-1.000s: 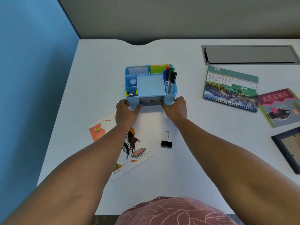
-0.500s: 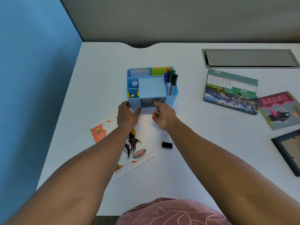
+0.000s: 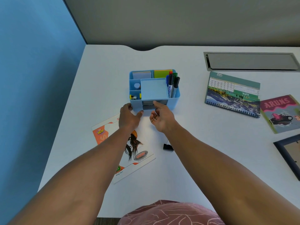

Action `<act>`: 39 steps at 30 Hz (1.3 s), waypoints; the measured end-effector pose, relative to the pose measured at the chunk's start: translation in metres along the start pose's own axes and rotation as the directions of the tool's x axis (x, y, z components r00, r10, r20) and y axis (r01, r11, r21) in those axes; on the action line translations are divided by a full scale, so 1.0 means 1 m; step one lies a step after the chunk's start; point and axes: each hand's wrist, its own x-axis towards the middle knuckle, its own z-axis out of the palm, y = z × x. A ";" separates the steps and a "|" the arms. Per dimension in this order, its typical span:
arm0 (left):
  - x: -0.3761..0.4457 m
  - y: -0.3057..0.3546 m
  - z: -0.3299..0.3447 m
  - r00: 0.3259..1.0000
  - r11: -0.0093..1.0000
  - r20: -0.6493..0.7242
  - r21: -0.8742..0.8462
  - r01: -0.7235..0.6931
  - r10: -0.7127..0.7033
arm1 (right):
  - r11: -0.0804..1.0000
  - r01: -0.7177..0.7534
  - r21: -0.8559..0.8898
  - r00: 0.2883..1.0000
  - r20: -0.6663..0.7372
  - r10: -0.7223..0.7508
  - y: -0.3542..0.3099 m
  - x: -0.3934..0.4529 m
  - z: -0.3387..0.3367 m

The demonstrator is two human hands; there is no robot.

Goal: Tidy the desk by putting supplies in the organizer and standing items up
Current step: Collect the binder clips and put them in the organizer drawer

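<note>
Right hand (image 3: 162, 118) moved from corner to drawer front, index finger out, holding nothing, left hand (image 3: 129, 116) gripping light blue plastic organizer (image 3: 154, 91), markers upright inside

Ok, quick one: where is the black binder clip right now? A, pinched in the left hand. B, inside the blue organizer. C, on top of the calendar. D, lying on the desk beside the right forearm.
D: the black binder clip lies on the white desk next to the right forearm, well short of the blue organizer, and neither hand touches it.
</note>
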 end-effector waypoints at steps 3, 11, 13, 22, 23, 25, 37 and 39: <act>-0.001 0.001 0.000 1.000 1.000 0.000 -0.002 0.002 -0.002 | 1.000 0.008 0.025 1.000 0.013 -0.008 0.001 0.002 0.000; 0.000 0.000 0.001 1.000 1.000 -0.009 0.003 0.017 -0.017 | 0.988 -0.025 0.152 0.997 0.075 0.013 0.005 0.005 0.002; 0.000 0.001 0.001 1.000 1.000 -0.010 0.001 0.017 -0.017 | 0.987 -0.033 0.160 0.997 0.078 0.021 0.007 0.006 0.002; 0.000 0.000 0.001 1.000 1.000 -0.003 0.014 0.021 -0.021 | 0.997 -0.021 0.079 0.992 0.126 0.010 0.013 0.004 -0.012; 0.000 -0.001 0.001 1.000 1.000 0.000 0.016 0.022 -0.022 | 0.997 -0.019 0.076 0.991 0.133 0.009 0.014 0.003 -0.014; -0.001 -0.001 0.001 1.000 0.999 -0.001 0.026 0.022 -0.022 | 0.997 -0.017 0.070 0.989 0.145 0.007 0.017 0.000 -0.017; -0.017 -0.002 0.000 1.000 0.999 -0.005 0.036 0.022 -0.022 | 0.999 -0.040 0.033 0.994 0.103 0.036 0.027 -0.004 -0.027; -0.019 -0.002 0.000 1.000 0.999 -0.002 0.031 0.019 -0.019 | 0.999 -0.045 0.024 0.993 0.111 0.043 0.027 -0.005 -0.027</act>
